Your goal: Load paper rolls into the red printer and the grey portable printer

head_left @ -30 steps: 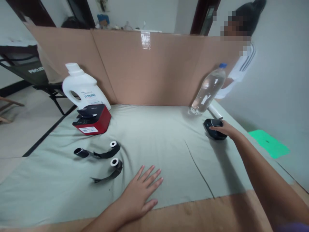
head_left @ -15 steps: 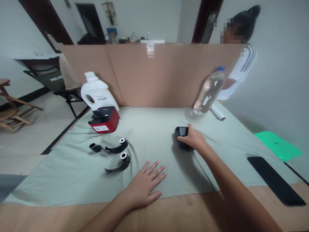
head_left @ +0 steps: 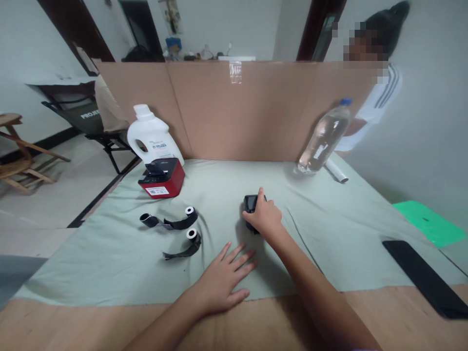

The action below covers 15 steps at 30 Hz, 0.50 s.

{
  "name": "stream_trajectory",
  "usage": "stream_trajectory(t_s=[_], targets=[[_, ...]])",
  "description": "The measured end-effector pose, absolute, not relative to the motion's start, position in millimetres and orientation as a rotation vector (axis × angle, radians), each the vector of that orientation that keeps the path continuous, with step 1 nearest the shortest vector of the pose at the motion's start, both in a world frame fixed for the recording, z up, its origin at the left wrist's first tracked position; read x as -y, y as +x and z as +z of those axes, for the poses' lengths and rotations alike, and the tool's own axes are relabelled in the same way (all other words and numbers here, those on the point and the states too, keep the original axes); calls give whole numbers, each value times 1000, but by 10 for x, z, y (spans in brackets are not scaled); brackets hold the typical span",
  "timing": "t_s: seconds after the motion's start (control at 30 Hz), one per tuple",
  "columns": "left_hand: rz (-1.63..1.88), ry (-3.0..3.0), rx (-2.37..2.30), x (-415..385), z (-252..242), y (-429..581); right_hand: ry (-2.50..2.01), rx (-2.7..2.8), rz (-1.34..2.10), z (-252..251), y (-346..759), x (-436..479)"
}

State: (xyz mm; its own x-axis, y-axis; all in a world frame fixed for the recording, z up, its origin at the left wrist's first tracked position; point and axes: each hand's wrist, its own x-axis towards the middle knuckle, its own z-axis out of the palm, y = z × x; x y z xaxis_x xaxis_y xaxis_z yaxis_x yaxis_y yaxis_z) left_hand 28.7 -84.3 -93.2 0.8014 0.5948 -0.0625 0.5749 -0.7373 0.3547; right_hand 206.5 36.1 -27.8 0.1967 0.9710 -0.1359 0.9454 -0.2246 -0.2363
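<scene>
My right hand is closed around a small black device with a glossy dark panel on top. The thumb lies at its left side and the index finger stretches along its top; the palm hides the rest. Flat on the pale green cloth, near its front edge, rests my left hand, fingers spread and holding nothing. Left of both hands lie two black strips with white-cored rolls, the rear strip and the front strip, partly unrolled.
A red and black box-shaped device stands before a white jug at back left. A clear bottle leans on the cardboard screen; a white tube lies beside it. A black slab is at right. Another person stands behind.
My right hand has moved left across the cloth with the black device, closer to my left hand. The left hand stays flat. The whole view has shifted slightly.
</scene>
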Motion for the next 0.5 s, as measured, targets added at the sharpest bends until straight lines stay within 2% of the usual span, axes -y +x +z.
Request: stream_trajectory(t_s=[0.33,0.5], targets=[[92,2618,-899,857,-926,292,-2293,1912,574,-83,2339,-147],[229,2451,-1011,748,-822,284,-1935,1877,700,-413,2830,-242]])
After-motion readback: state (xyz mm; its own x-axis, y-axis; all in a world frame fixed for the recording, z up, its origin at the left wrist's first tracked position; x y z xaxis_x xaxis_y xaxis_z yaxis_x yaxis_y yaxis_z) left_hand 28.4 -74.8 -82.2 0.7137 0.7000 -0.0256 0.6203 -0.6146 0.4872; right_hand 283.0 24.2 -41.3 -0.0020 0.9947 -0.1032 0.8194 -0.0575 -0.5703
